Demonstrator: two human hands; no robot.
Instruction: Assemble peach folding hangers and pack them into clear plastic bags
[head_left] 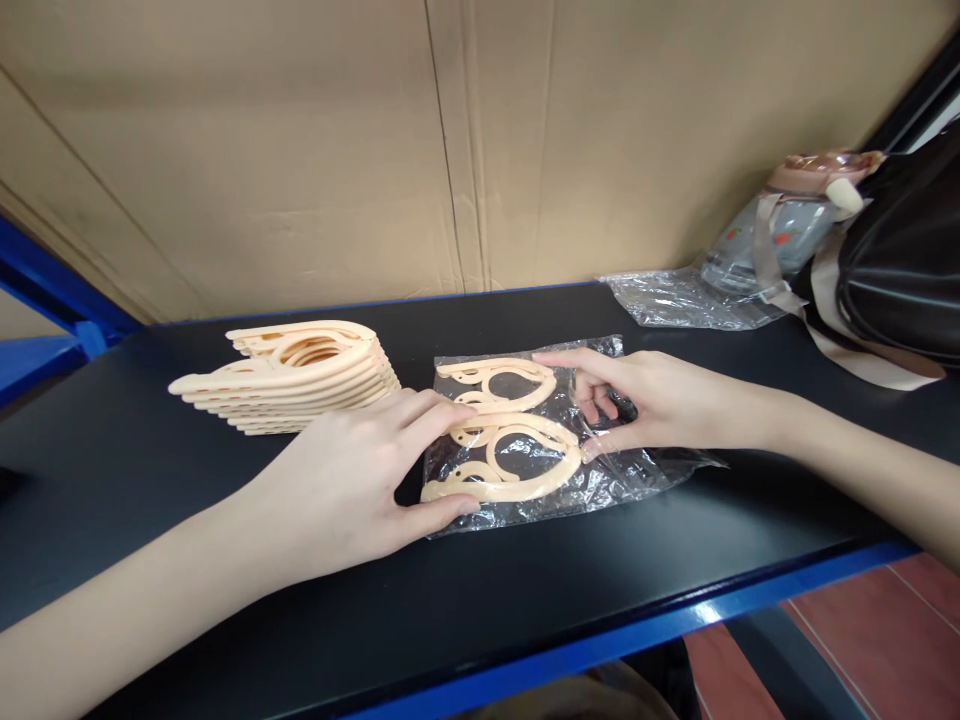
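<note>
A clear plastic bag [637, 472] lies flat on the black shelf top [112, 460], with two peach plastic folding hangers [510, 455] inside or at its mouth. My left hand [360, 480] rests on the bag's left end, its fingers and thumb pinched on the hangers. From the right, my right hand [645, 400] grips the bag's edge with forefinger stretched over the hangers and thumb below. A stack of several more peach hangers [300, 375] sits to the left, just beyond my left hand.
Cardboard sheets [450, 140] form the back wall. At the far right lie another crumpled clear bag [675, 300], a water bottle with a pink lid [787, 220] and a black bag with a beige strap [900, 270]. The shelf has a blue front edge [675, 620].
</note>
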